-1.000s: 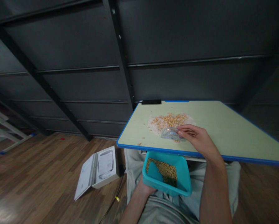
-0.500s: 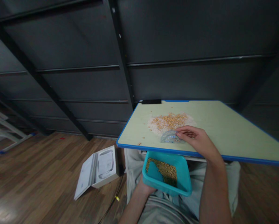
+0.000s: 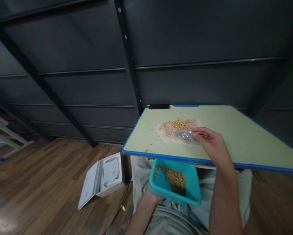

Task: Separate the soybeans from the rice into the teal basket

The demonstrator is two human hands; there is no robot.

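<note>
My right hand (image 3: 210,142) rests on the pale green table (image 3: 239,137), fingers closed on a clear plastic protractor (image 3: 185,134) held against a heap of yellow beans mixed with white grains (image 3: 177,127). My left hand (image 3: 150,195) is under the table edge, holding a teal tray (image 3: 192,189) of sorted yellow beans (image 3: 173,179) over my lap. Most of the left hand's fingers are hidden by the tray.
A black phone-like slab (image 3: 158,106) lies at the table's far edge. A few stray beans (image 3: 146,150) lie near the front left corner. An open white box (image 3: 102,178) sits on the wooden floor at left. Dark metal wall panels stand behind.
My right hand has carried the protractor from the table's near edge up and away into the bean heap. The teal tray and left hand have stayed put.
</note>
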